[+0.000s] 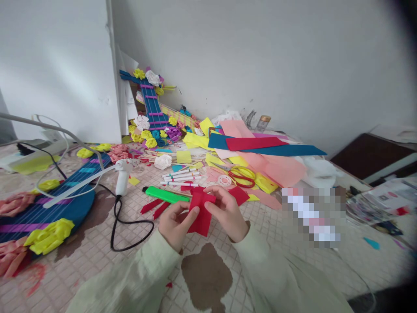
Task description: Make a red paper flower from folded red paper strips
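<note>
A piece of red crepe paper [202,219] is held up between both hands, with a fold along its upper edge. My left hand [177,222] pinches its left side, thumb across the front. At the upper right, my right hand [227,211] grips the folded edge between thumb and fingers. Just behind the left hand lie a green utility knife [166,194] and narrow red paper strips [159,209]. Another red piece [239,195] rests beyond the right hand. Several markers [182,175] lie farther back, near a roll of tape [224,180] and scissors with red handles [243,176].
A white glue gun [122,177] with a looping black cord [130,222] stands at left, beside a blue guitar-shaped piece with paper flowers [78,189]. A similar decorated one [152,104] leans at the back wall. Pink and blue paper sheets [270,150] are heaped behind.
</note>
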`<state>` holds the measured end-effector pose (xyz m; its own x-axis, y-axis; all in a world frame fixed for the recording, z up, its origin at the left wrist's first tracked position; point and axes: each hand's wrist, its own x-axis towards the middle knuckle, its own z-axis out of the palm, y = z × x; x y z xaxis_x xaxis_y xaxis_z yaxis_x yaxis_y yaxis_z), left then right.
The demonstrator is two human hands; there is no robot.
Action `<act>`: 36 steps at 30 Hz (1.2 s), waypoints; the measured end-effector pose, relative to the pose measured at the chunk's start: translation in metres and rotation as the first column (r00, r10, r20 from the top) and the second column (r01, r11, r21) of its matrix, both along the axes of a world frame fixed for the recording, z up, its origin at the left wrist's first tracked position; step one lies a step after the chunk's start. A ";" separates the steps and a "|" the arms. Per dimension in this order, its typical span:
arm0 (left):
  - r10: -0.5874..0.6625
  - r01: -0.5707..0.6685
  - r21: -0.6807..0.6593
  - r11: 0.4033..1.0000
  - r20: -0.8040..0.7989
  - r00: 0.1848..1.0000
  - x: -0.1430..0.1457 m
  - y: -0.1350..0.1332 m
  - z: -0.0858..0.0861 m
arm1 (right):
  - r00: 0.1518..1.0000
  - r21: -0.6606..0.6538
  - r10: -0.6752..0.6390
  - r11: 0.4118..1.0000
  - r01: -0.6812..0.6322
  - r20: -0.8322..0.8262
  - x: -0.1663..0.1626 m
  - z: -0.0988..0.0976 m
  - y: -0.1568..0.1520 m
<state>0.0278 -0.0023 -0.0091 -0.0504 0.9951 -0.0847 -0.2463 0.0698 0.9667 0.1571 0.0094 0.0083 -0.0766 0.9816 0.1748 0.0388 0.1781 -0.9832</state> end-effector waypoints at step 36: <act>-0.090 0.089 -0.031 0.996 -0.023 0.996 -0.007 0.008 -0.017 | 0.952 0.259 -0.154 0.962 0.083 0.265 -0.002 -0.003 -0.003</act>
<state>0.0210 0.0058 -0.0256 0.0361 0.9928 -0.1144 -0.2140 0.1195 0.9695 0.1549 0.0059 0.0056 -0.0425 0.9170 0.3966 0.3415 0.3864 -0.8568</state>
